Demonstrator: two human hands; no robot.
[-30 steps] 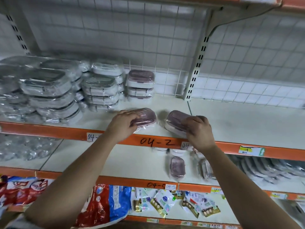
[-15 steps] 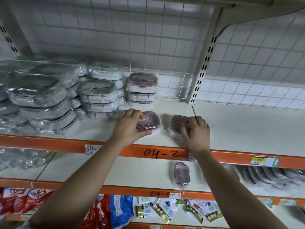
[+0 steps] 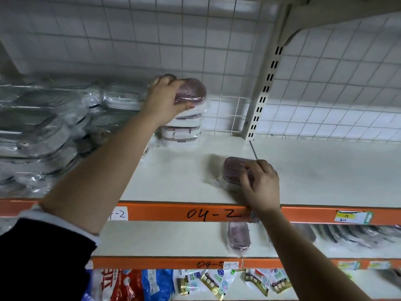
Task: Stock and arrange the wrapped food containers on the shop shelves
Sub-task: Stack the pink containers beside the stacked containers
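My left hand grips a wrapped pink-lidded container and holds it on top of the short stack of pink-lidded containers at the back of the upper shelf. My right hand holds a second wrapped pink-lidded container, which lies flat on the shelf near its orange front edge, fingers curled over its lid and right side.
Stacks of wrapped grey-lidded containers fill the shelf's left part. A slotted upright post stands at the back. On the lower shelf lie another pink container and wrapped items. Snack packets lie below.
My left hand lifted its container off the shelf and carried it up and back onto the pink stack. My right hand stayed on the other container.
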